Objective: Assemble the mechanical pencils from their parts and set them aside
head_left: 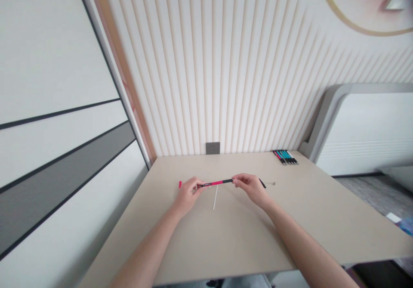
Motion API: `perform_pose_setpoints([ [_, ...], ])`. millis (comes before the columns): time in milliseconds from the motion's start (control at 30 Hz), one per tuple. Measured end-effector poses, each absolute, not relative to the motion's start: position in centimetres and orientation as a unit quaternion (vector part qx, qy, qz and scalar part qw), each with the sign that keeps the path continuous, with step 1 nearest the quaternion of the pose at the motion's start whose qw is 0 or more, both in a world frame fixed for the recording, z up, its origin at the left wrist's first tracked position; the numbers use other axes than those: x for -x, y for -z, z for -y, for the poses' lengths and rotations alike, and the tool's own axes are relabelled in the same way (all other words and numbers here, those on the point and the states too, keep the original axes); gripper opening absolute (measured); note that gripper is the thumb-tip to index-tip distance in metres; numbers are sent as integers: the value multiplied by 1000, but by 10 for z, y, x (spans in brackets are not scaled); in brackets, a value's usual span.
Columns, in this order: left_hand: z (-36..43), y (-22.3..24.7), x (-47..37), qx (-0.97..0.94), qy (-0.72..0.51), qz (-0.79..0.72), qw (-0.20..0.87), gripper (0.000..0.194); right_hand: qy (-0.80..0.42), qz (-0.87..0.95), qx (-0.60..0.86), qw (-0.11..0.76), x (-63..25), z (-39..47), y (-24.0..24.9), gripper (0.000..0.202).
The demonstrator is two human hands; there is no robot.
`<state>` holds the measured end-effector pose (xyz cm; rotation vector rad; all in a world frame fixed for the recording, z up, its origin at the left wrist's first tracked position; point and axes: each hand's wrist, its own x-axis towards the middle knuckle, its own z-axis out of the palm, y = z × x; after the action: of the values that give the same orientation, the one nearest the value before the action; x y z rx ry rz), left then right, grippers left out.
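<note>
A pink and black pen (217, 183) is held level above the table between both hands. My left hand (188, 194) pinches its black left end, and my right hand (251, 187) pinches the black end at the right. Below the pen lies a thin white stick (215, 198), which looks like a pen refill. Beside my left hand rests a small pink piece (180, 184). Just past my right hand are a black piece (262, 183), partly hidden by it, and a tiny metallic-looking part (273, 183), too small to make out.
A row of several pens (285, 157) in pink, blue and white lies at the table's back right. The beige table (200, 245) meets a ribbed wall with a dark socket (213, 148). A white cabinet (58, 159) stands left; a bed headboard (368, 128) stands right.
</note>
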<state>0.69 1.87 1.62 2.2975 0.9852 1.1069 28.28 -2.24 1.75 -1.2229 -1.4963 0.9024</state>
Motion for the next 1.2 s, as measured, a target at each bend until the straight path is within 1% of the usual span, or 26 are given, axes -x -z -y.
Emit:
perform_pose_setpoints([
  [67,-18,-15,-8,-826,-394,-346,208,12,-347,623,524,466,-282,23,-18,42],
  [167,-19,-13,-9,-829,-394,-339,205,13,-326,643,543,430,-280,24,-18,56],
  [233,-19,-14,-9,-829,-397,-339,202,11,-327,642,546,427,-280,24,-17,61],
  [300,-19,-15,-8,-826,-403,-343,196,10,-320,641,545,437,-280,24,-18,58],
  [400,-20,-16,-7,-820,-414,-351,183,9,-297,665,520,447,-282,27,-23,43],
  [533,-20,-16,-6,-822,-411,-351,179,8,-272,682,513,444,-283,31,-29,34],
  [600,-20,-15,-6,-825,-407,-347,185,9,-259,686,523,434,-283,31,-29,35],
  [700,-20,-14,-6,-829,-400,-342,190,10,-273,694,534,399,-281,31,-26,50],
  [767,-21,-14,-6,-828,-400,-343,191,10,-274,691,540,395,-281,31,-25,54],
  [900,-21,-14,-6,-825,-399,-352,191,11,-241,701,521,424,-281,33,-29,36],
  [1000,-21,-15,-6,-824,-398,-355,190,12,-223,709,515,428,-282,34,-32,31],
  [1100,-20,-15,-7,-825,-400,-352,190,10,-202,724,513,415,-282,35,-34,32],
  [1200,-18,-16,-8,-827,-403,-342,194,8,-199,739,507,396,-279,37,-34,43],
])
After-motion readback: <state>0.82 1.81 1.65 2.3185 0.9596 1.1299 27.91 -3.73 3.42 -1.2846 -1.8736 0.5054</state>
